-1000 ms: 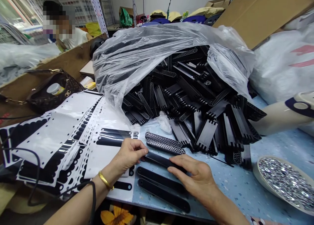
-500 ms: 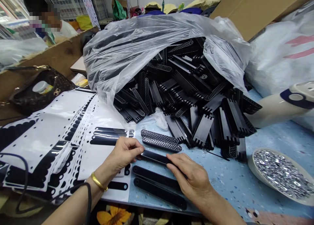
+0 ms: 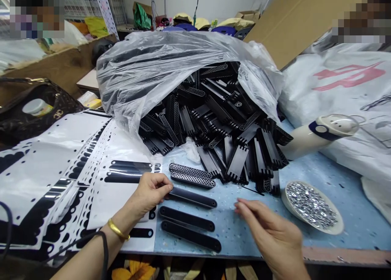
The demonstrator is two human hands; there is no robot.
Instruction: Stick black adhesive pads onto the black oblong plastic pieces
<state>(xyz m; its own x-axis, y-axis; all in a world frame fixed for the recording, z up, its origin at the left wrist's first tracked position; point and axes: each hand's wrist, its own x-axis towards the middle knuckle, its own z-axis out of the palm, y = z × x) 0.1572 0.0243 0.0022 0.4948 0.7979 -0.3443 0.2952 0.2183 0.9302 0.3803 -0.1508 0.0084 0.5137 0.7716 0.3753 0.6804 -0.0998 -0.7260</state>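
My left hand (image 3: 154, 189) pinches the left end of a long black plastic strip (image 3: 194, 197) with rounded ends and a small hole at the right end. Two similar black strips, an upper strip (image 3: 187, 219) and a lower strip (image 3: 191, 235), lie nearer the table's front edge. Behind the held one, two strips with lattice-patterned undersides (image 3: 192, 178) lie side by side. My right hand (image 3: 271, 231) hovers over the blue table between the strips and a bowl (image 3: 338, 227) of small shiny metal rings (image 3: 310, 204). Its fingers are loosely extended, with nothing visible in them.
A clear plastic bag (image 3: 131, 68) spills a heap of black plastic pieces (image 3: 226, 121) behind my hands. Sticker sheets (image 3: 61, 137) cover the left side. A beige flask (image 3: 308, 137) leans at the right, beside a white bag (image 3: 342, 84). People are partly visible at both upper corners.
My right hand has let go of the black strip and moved right, toward the bowl. My left hand keeps its hold on the strip's left end. The view has shifted right.
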